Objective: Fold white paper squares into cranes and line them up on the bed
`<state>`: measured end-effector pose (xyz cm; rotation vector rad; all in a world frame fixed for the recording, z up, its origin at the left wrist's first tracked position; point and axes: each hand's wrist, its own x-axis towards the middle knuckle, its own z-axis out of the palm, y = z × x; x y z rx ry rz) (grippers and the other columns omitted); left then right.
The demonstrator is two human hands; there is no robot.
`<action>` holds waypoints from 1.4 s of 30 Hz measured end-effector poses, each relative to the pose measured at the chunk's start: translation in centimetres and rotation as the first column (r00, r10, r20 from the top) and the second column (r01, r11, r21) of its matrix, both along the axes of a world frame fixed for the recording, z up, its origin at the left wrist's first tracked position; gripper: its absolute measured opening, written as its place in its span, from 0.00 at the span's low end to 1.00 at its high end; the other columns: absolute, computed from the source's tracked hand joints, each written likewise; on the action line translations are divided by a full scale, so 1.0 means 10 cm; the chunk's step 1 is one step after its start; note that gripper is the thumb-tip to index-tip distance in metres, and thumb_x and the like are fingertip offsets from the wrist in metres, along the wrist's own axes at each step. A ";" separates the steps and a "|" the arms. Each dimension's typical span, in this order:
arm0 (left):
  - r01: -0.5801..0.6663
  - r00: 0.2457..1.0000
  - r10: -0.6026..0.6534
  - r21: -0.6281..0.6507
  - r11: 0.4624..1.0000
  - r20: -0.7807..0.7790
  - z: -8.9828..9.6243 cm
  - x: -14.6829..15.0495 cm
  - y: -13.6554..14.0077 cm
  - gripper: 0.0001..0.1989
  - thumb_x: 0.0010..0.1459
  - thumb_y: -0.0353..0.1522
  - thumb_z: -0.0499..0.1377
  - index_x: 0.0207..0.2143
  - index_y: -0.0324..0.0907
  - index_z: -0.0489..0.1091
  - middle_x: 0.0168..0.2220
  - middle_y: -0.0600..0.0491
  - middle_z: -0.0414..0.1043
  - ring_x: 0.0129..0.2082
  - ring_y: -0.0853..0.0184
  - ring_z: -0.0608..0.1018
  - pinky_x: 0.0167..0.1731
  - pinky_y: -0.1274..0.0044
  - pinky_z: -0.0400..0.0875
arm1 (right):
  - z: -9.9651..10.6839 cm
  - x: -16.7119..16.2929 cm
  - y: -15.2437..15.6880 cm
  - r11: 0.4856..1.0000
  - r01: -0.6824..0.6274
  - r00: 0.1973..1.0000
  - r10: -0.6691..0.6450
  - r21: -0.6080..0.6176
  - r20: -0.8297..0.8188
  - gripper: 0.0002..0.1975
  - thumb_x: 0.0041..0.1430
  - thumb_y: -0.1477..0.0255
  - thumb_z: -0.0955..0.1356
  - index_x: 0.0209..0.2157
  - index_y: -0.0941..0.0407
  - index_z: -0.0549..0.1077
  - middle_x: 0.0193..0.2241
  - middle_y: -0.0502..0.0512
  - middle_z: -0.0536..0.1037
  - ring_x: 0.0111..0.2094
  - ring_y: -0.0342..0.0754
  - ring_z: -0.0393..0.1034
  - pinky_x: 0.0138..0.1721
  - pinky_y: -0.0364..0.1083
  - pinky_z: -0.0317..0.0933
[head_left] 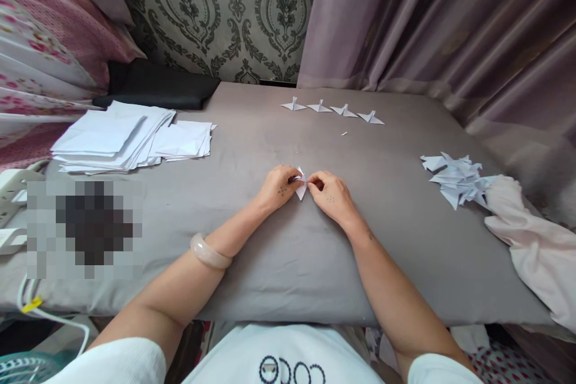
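Observation:
A small folded white paper piece (300, 186) lies on the grey cloth-covered surface (252, 150) between my two hands. My left hand (278, 186) pinches its left side with fingertips closed on it. My right hand (328, 193) pinches its right side the same way. A pale bangle (209, 252) sits on my left wrist. Several finished folded paper shapes (332, 109) stand in a row near the far edge.
Stacks of white paper sheets (130, 137) lie at the left. A heap of folded paper pieces (455, 179) lies at the right beside a pale cloth (531, 240). A black cushion (157, 85) lies at the back left. Purple curtains (450, 24) hang on the right.

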<state>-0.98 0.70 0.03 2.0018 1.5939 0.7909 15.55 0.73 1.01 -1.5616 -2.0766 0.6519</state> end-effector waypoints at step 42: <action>0.151 0.989 -0.151 0.135 0.979 -0.011 -0.14 -0.08 0.04 0.08 0.59 0.30 0.57 0.35 0.45 0.77 0.34 0.53 0.78 0.35 0.65 0.76 0.38 0.77 0.66 | 0.22 -0.13 0.19 0.792 0.052 0.869 -0.336 -0.608 -0.364 0.08 0.44 0.71 0.69 0.18 0.58 0.68 0.16 0.46 0.65 0.16 0.35 0.53 0.14 0.36 0.41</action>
